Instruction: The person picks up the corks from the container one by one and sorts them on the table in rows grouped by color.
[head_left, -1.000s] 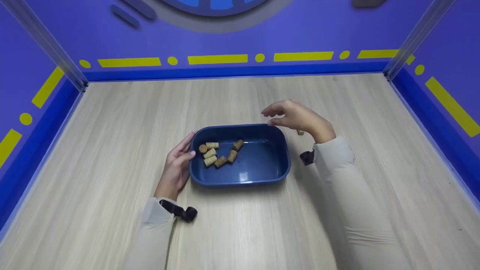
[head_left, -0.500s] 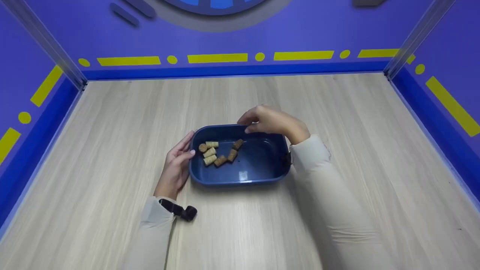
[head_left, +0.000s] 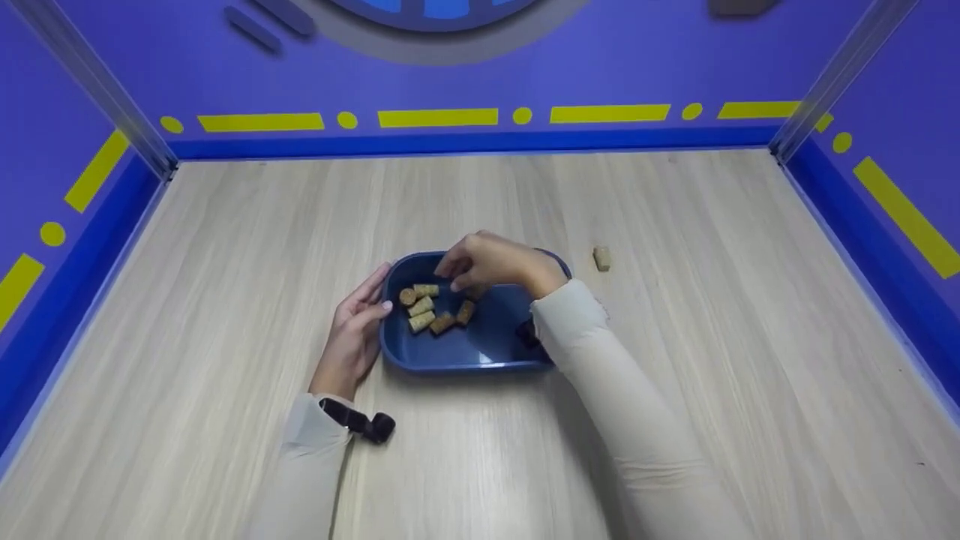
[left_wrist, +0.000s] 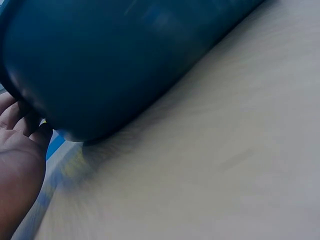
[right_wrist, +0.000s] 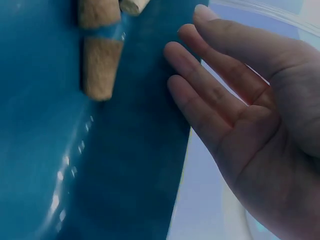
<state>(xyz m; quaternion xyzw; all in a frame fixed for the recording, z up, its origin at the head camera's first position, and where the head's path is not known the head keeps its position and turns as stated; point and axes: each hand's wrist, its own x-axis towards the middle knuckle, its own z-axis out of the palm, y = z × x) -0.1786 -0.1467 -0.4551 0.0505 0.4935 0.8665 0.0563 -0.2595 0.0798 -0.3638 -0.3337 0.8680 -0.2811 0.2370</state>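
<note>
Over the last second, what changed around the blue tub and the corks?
The right hand moved left and toward the person, from beyond the blue tub's far rim to above the corks inside, fingers straight in the wrist view. That uncovered the lone cork on the table. The left hand stayed on the tub's left end; tub and corks unmoved.

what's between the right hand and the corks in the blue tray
Nothing visible. The right hand hangs open over the blue tray, fingers just above the corks; in the right wrist view only bare tray floor separates them.
</note>
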